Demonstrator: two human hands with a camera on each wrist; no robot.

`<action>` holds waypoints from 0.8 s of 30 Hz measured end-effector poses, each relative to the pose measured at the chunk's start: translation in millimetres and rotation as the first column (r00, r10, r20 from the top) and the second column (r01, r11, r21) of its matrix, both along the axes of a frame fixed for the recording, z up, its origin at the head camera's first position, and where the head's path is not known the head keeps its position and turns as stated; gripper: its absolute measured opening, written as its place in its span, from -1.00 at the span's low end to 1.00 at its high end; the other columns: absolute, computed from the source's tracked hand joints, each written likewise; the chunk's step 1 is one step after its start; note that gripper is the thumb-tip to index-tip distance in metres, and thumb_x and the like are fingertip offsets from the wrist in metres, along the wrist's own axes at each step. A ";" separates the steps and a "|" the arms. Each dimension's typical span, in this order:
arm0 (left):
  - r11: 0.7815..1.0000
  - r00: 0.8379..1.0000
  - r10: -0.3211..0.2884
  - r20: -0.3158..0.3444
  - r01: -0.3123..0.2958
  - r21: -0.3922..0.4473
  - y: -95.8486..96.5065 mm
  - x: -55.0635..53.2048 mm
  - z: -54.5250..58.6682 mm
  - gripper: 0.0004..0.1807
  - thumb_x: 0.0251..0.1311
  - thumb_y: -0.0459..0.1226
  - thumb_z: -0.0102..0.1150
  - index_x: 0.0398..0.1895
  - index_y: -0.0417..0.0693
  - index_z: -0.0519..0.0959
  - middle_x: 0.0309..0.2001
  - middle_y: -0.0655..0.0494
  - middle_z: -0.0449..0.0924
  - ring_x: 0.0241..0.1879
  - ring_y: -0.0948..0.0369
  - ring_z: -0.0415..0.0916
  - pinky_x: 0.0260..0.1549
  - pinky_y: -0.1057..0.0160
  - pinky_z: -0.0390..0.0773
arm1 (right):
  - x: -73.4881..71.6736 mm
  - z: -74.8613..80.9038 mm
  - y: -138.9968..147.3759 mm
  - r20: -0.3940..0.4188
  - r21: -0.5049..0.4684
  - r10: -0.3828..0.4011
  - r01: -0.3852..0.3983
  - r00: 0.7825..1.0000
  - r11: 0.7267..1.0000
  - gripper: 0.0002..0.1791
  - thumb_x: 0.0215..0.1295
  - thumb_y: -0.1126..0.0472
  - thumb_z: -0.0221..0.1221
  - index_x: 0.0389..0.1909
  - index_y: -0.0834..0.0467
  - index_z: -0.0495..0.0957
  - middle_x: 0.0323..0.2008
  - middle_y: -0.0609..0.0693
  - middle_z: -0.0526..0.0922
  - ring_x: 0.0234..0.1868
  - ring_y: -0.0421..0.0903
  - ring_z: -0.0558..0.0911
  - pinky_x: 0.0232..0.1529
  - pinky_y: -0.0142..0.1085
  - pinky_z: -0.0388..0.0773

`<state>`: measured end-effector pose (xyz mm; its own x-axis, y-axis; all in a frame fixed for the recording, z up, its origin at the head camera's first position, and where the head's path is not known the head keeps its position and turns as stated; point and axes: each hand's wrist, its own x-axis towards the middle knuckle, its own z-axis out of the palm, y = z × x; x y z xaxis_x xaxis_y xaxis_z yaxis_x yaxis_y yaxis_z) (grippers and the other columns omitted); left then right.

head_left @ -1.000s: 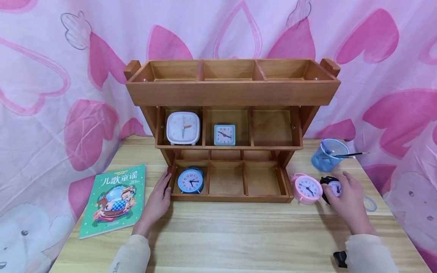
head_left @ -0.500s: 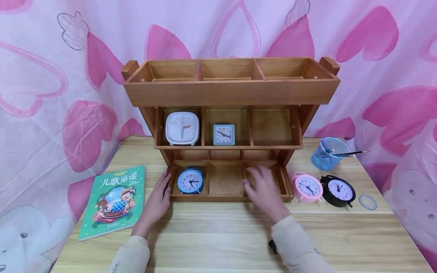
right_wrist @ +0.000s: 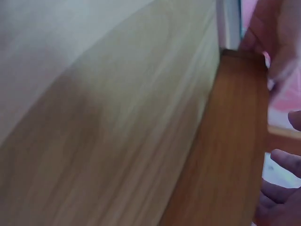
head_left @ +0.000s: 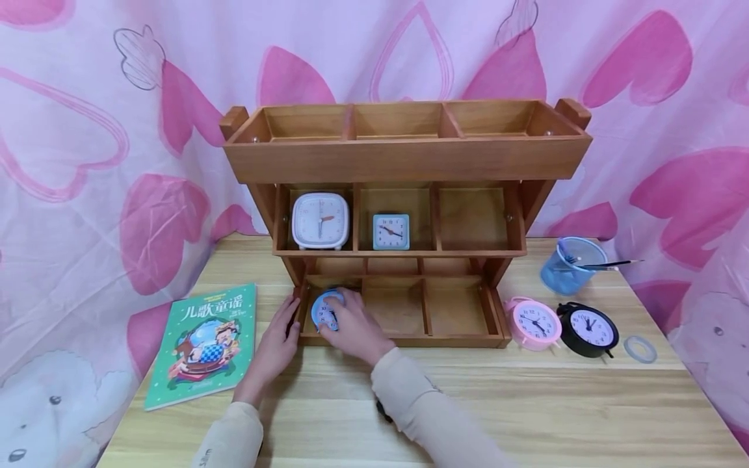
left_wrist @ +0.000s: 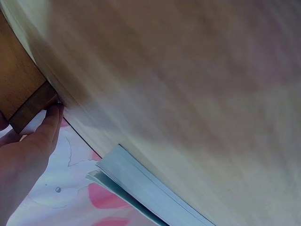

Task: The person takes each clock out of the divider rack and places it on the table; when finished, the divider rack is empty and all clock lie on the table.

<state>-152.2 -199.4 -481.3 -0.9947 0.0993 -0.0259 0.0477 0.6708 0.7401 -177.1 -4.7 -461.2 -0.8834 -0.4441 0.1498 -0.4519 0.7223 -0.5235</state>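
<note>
A blue round alarm clock (head_left: 322, 318) stands in the bottom-left compartment of a brown wooden shelf (head_left: 404, 161). My right hand (head_left: 354, 325) reaches over the clock's right side, partly covering its face. In the right wrist view, the fingers (right_wrist: 287, 160) are spread around it; contact is hard to make out. My left hand (head_left: 277, 348) rests against the shelf's lower left side, and its fingers (left_wrist: 49, 125) lie straight along the wood in the left wrist view. On the middle tier sit a white clock (head_left: 320, 221) and a small mint-green square clock (head_left: 391, 232).
Right of the shelf stand a pink alarm clock (head_left: 535, 324) and a black alarm clock (head_left: 588, 329). Near them are a translucent ring (head_left: 629, 351) and a blue mesh pen cup (head_left: 564, 276). A green book (head_left: 201, 348) lies at the left.
My right hand has left the black clock at the right, passed the bottom-right compartment and arrived over the blue clock. My left hand stays at the shelf's side.
</note>
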 end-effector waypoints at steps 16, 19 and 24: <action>1.000 1.000 0.002 0.007 -0.002 0.006 -1.4 -0.4 1.7 -0.42 0.52 -0.32 -0.22 0.56 -0.14 0.05 0.59 -0.14 -0.13 0.54 -0.13 -0.13 0.45 -0.19 0.03 | -9.9 -6.5 -26.4 -0.066 0.112 -0.049 0.056 0.997 0.992 -0.51 0.25 -0.06 0.28 0.09 0.16 0.62 0.32 0.22 0.42 0.27 0.32 0.42 0.21 0.09 0.52; 1.000 1.000 0.002 0.005 -0.002 0.005 -2.0 -0.1 0.4 -0.43 0.52 -0.32 -0.22 0.56 -0.15 0.06 0.58 -0.14 -0.12 0.54 -0.13 -0.12 0.45 -0.19 0.03 | -10.0 -7.2 -28.5 -0.032 0.076 -0.061 0.063 0.998 0.995 -0.53 0.24 -0.01 0.29 0.08 0.18 0.63 0.33 0.24 0.40 0.27 0.32 0.42 0.18 0.05 0.55; 1.000 1.000 -0.003 0.009 0.003 0.000 -2.6 -0.3 -0.5 -0.43 0.53 -0.31 -0.23 0.56 -0.14 0.06 0.58 -0.15 -0.12 0.54 -0.13 -0.12 0.45 -0.19 0.04 | -9.6 -7.5 -32.3 0.036 0.037 -0.108 0.107 0.994 0.994 -0.52 0.21 -0.01 0.34 0.08 0.17 0.63 0.33 0.27 0.36 0.27 0.29 0.41 0.16 0.03 0.57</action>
<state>-152.5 -201.9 -481.8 -0.9942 0.1021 -0.0351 0.0428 0.6705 0.7407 -186.8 -37.0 -468.7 -0.9309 -0.3508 0.1018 -0.3513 0.7835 -0.5127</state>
